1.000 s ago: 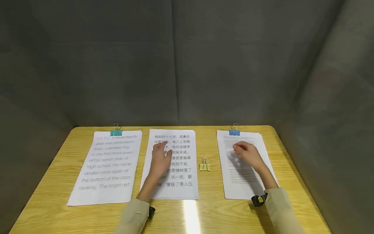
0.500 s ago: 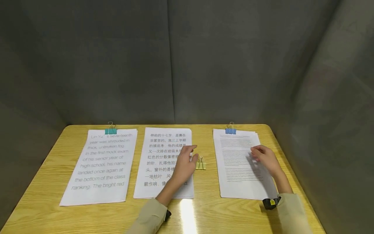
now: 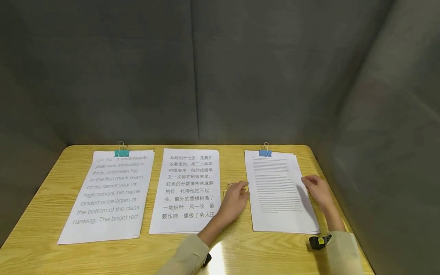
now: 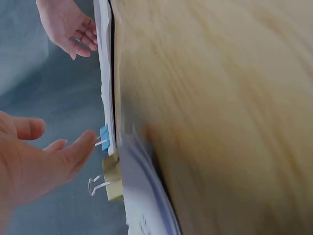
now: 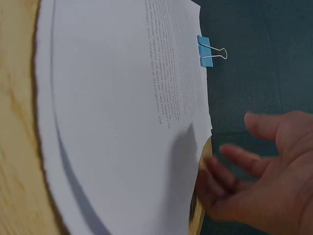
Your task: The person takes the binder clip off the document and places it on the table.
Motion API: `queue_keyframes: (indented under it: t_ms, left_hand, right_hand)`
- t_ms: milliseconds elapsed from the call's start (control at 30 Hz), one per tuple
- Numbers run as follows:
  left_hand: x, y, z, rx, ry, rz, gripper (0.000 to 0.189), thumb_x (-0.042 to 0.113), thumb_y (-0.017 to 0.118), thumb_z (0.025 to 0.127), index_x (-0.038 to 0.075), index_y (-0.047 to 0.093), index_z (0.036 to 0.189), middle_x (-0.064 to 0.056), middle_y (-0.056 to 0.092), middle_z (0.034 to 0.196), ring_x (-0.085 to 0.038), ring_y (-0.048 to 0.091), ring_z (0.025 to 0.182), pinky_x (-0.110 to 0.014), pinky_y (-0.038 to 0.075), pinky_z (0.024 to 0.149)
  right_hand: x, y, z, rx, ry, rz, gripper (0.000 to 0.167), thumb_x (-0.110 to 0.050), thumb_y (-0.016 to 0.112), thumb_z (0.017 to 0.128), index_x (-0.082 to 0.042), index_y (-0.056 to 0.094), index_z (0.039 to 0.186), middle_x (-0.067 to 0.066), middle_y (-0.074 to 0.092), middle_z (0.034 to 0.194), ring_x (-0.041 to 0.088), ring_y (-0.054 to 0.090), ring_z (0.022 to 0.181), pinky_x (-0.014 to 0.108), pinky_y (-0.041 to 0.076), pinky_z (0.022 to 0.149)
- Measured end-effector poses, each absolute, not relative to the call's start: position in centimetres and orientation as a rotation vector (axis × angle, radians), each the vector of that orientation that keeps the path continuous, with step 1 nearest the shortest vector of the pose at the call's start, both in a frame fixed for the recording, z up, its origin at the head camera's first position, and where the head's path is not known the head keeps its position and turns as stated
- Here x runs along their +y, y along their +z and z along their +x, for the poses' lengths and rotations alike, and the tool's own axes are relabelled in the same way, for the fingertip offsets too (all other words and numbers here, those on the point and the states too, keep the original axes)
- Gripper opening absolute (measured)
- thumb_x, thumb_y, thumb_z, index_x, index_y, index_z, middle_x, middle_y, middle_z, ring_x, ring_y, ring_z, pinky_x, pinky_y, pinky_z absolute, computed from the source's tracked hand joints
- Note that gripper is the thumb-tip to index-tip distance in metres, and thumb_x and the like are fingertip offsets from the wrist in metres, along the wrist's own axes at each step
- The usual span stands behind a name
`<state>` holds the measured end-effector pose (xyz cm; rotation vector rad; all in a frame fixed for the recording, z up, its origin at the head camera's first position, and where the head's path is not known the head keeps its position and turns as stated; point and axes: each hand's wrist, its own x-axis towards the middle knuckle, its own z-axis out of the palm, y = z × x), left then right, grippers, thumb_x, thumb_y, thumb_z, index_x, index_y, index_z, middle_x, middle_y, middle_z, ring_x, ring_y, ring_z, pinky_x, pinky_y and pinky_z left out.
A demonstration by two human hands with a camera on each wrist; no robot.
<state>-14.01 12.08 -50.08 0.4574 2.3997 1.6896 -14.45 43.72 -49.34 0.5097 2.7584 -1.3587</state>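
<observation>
On the right of the table lies a paper stack (image 3: 275,223) of small print, with a blue binder clip (image 3: 265,153) at its top edge. My left hand (image 3: 235,200) is at the stack's left edge, fingers relaxed and holding nothing. It partly covers a yellow binder clip (image 3: 225,193), whose body (image 4: 113,181) shows in the left wrist view. Beside the stack's right edge is my right hand (image 3: 317,191), fingers loosely bent with nothing between them in the right wrist view. Whether either hand touches the paper, I cannot tell.
A middle stack (image 3: 187,227) with large Chinese print bears no visible clip. Further left, a stack of English print (image 3: 99,235) carries a teal binder clip (image 3: 122,153). Dark cloth (image 3: 206,76) hangs behind the wooden table (image 3: 275,252) and along its sides.
My left hand has moved right, from over the middle stack past the yellow binder clip. My right hand has shifted right, from over the right stack to its outer edge. The view turned slightly right.
</observation>
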Motion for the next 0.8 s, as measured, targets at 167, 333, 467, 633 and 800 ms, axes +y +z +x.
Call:
queue_keyframes:
  t_ms: [167,333,467,633,800]
  left_hand:
    - [13.2,-50.3,-13.8,2.285,1.656,0.345,0.042,0.016,0.055,0.103,-0.004,0.058,0.14,-0.025,0.06,0.137,-0.039,0.06,0.128,-0.051,0.048,0.106]
    - [13.8,-50.3,-13.6,2.214,1.681,0.224,0.044,0.019,0.056,0.102,-0.004,0.057,0.14,-0.024,0.06,0.137,-0.038,0.057,0.13,-0.051,0.045,0.108]
    - [13.9,-50.2,-13.4,2.106,1.762,0.135,0.045,0.016,0.058,0.101,-0.004,0.054,0.141,-0.025,0.059,0.137,-0.035,0.06,0.122,-0.044,0.055,0.093]
    - [13.9,-50.2,-13.4,1.975,1.874,0.062,0.047,0.011,0.058,0.1,-0.006,0.051,0.143,-0.028,0.062,0.132,-0.033,0.065,0.112,-0.04,0.061,0.078]
    - [13.9,-49.9,-13.4,1.993,1.841,0.073,0.053,0.014,0.058,0.099,-0.007,0.047,0.146,-0.025,0.066,0.127,-0.03,0.068,0.1,-0.038,0.055,0.084]
  right_hand:
    - [44.2,-49.3,-14.0,2.712,-1.376,0.579,0.054,-0.027,0.051,0.109,0.019,0.046,0.138,0.035,0.052,0.131,0.034,0.057,0.107,0.029,0.051,0.077]
    - [44.7,-49.4,-13.9,2.537,-1.554,0.637,0.054,-0.017,0.053,0.107,0.02,0.038,0.142,0.017,0.06,0.106,0.01,0.06,0.078,0.022,0.055,0.065]
    - [45.1,-49.7,-13.6,2.467,-1.505,0.585,0.052,-0.009,0.053,0.106,0.02,0.036,0.145,0.005,0.062,0.091,0.009,0.055,0.069,0.024,0.049,0.06]
    - [45.4,-50.2,-13.2,2.46,-1.465,0.469,0.049,-0.006,0.051,0.105,0.023,0.039,0.142,0.006,0.066,0.094,0.012,0.057,0.075,0.026,0.048,0.063]
    - [45.7,-50.7,-13.1,2.447,-1.553,0.492,0.045,-0.006,0.053,0.105,0.021,0.041,0.14,0.004,0.066,0.095,0.01,0.061,0.076,0.027,0.052,0.065]
